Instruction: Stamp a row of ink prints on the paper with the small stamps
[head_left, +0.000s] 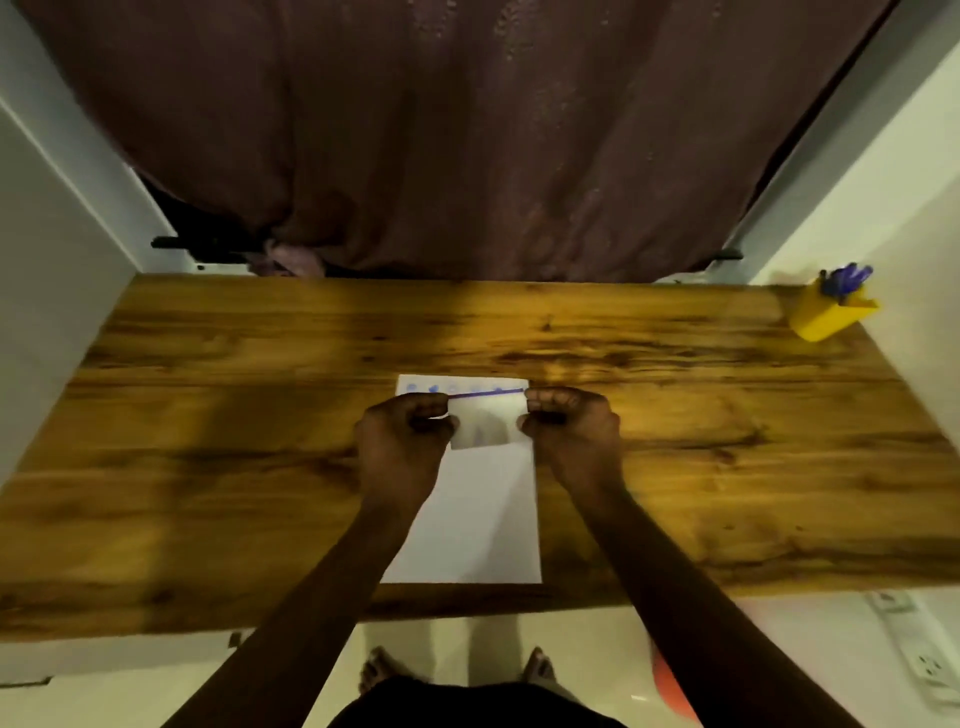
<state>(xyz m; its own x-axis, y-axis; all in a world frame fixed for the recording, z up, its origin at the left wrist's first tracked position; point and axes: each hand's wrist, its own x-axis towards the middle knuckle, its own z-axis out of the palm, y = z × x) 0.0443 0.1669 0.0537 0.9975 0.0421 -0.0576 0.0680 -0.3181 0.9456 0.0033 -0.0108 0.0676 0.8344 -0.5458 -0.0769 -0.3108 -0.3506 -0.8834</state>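
A white sheet of paper lies on the wooden table, with a faint row of blue ink prints along its far edge. Above the sheet's upper part, both hands hold a small translucent plastic pouch with a blue strip along its top. My left hand pinches its left end and my right hand pinches its right end. Dark shapes show faintly inside the pouch; I cannot tell what they are. No loose stamp is visible on the table.
The wooden table spans the view, backed by a dark maroon curtain. A yellow holder with blue pens stands at the far right corner. White walls close in on both sides. A power strip lies on the floor at right.
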